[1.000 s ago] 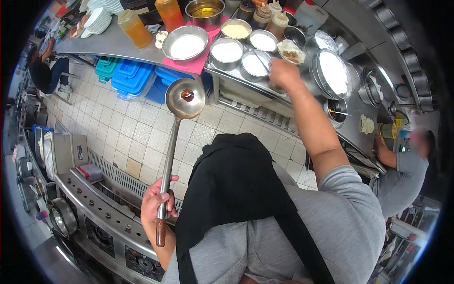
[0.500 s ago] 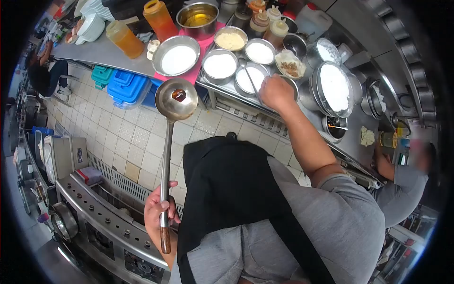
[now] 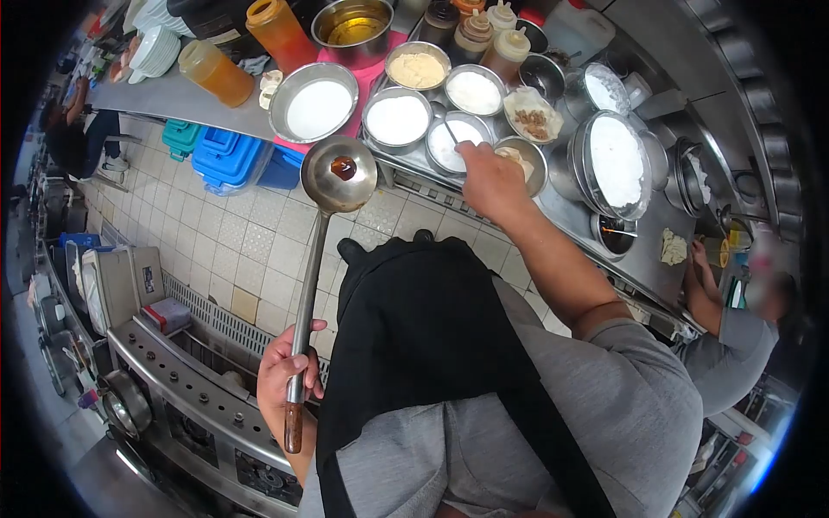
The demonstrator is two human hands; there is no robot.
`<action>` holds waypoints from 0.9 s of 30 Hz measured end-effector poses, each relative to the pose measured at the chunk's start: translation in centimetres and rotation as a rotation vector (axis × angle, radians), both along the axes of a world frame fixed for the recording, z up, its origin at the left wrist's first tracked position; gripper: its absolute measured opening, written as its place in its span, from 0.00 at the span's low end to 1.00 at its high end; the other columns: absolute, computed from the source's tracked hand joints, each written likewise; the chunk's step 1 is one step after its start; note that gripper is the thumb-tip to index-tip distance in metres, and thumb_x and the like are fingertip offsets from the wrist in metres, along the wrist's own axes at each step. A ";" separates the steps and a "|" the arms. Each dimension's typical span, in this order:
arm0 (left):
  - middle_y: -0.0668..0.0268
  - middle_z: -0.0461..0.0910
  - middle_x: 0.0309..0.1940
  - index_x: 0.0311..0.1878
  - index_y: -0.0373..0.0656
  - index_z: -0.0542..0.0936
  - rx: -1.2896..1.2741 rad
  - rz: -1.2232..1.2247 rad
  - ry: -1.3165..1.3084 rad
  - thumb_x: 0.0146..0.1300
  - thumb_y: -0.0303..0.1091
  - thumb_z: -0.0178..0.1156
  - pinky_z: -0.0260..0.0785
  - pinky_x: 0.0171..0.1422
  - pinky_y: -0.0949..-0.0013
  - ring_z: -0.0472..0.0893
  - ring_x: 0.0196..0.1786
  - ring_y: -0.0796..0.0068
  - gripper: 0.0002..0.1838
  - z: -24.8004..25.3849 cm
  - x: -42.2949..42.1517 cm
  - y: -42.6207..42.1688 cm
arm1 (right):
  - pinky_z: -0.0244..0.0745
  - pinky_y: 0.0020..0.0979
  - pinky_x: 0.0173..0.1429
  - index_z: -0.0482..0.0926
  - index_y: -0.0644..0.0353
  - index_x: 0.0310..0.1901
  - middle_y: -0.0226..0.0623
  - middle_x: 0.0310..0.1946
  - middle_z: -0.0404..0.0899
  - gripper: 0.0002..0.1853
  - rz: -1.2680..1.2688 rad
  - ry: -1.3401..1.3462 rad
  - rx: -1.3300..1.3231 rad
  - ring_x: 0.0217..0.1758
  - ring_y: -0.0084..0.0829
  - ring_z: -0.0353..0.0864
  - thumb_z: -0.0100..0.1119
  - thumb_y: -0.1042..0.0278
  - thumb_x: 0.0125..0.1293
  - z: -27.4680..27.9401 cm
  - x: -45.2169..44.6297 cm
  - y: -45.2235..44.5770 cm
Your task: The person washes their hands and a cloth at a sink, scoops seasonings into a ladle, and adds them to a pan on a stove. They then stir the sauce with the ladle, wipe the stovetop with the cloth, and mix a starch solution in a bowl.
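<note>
My left hand (image 3: 289,367) is closed around the handle of a long steel ladle (image 3: 318,250), near its wooden end. The ladle's bowl is held out level over the floor, with a little dark brown sauce (image 3: 343,167) in it. My right hand (image 3: 496,180) pinches the handle of a small metal spoon (image 3: 450,129) over a steel bowl of white powder (image 3: 427,154). The spoon's head points away from me, at the bowl's far rim; whether it carries anything I cannot tell. Just right of that hand is a bowl with pale contents (image 3: 536,179).
More bowls of powder (image 3: 397,118), squeeze bottles (image 3: 505,53) and a pot of yellow oil (image 3: 352,33) crowd the steel counter. Blue lidded bins (image 3: 226,160) stand under it. A stove (image 3: 203,397) is at lower left. Another person (image 3: 734,345) works at the right.
My right hand has shifted slightly left and lower, uncovering the pale bowl beside it. The ladle's bowl has swung a little to the right, with the sauce still in it.
</note>
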State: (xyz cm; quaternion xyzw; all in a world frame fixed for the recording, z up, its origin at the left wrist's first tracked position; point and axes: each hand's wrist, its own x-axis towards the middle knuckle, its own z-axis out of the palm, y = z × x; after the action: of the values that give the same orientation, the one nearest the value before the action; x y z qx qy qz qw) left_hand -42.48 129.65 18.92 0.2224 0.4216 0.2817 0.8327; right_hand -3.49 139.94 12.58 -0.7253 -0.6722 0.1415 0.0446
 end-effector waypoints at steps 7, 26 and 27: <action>0.64 0.70 0.10 0.58 0.21 0.67 0.027 0.066 0.132 0.49 0.36 0.58 0.65 0.12 0.76 0.67 0.07 0.77 0.34 1.3 1.2 -0.9 | 0.76 0.44 0.44 0.79 0.59 0.43 0.47 0.38 0.81 0.11 -0.157 0.089 0.270 0.41 0.46 0.82 0.54 0.71 0.58 1.9 2.5 0.7; 0.61 0.72 0.12 0.61 0.19 0.62 0.035 0.080 0.043 0.49 0.29 0.57 0.75 0.19 0.72 0.72 0.12 0.75 0.36 2.1 2.3 -2.9 | 0.74 0.26 0.36 0.82 0.62 0.44 0.36 0.33 0.82 0.11 -0.275 0.933 0.210 0.32 0.21 0.78 0.55 0.66 0.67 -0.5 3.3 0.5; 0.61 0.72 0.12 0.61 0.19 0.62 0.032 0.081 0.045 0.49 0.29 0.57 0.75 0.19 0.72 0.72 0.12 0.75 0.36 2.2 2.4 -3.0 | 0.74 0.26 0.36 0.82 0.62 0.44 0.36 0.33 0.82 0.11 -0.276 0.934 0.207 0.32 0.21 0.78 0.55 0.66 0.67 -0.5 3.4 0.5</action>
State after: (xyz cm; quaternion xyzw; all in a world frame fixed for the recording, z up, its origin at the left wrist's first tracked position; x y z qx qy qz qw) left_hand -40.10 126.68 21.10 0.2248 0.4443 0.3167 0.8073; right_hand -0.12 140.45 12.07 -0.6585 -0.4886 0.3765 0.4311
